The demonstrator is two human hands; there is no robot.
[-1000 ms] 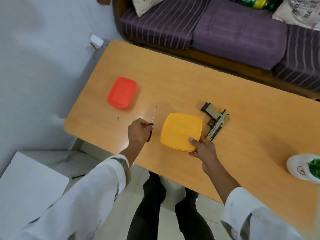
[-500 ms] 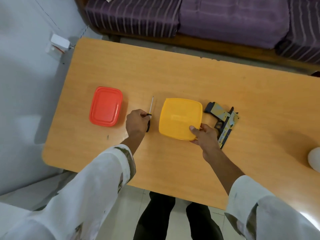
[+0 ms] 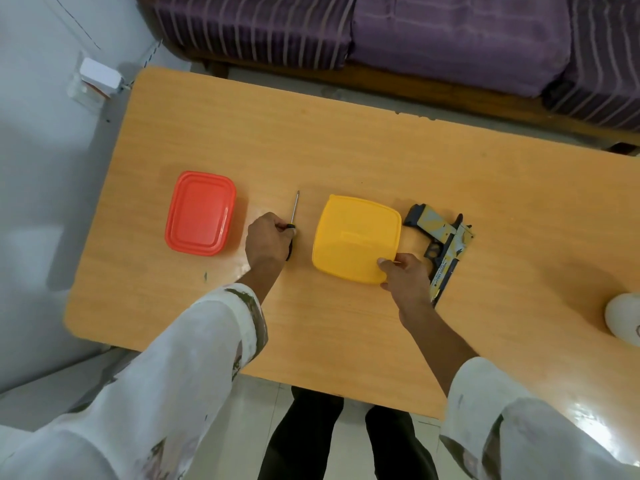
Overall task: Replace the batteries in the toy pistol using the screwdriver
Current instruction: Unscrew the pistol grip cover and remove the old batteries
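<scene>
The toy pistol [image 3: 441, 247], yellow, grey and black, lies flat on the wooden table [image 3: 346, 150] right of centre. A thin screwdriver [image 3: 294, 211] points away from me; my left hand [image 3: 268, 242] is closed around its black handle. My right hand [image 3: 403, 277] grips the near right corner of a yellow plastic container [image 3: 355, 235], thumb on its lid, just left of the pistol's barrel. No batteries are visible.
A red lidded container [image 3: 201, 212] sits on the table to the left of the screwdriver. A white round object [image 3: 623, 317] shows at the right edge. A purple striped sofa [image 3: 415, 32] runs behind the table. A wall [image 3: 52, 168] stands on the left.
The view has tilted down and shifted, so the table fills more of the frame. Both hands keep their holds on the screwdriver and the yellow container.
</scene>
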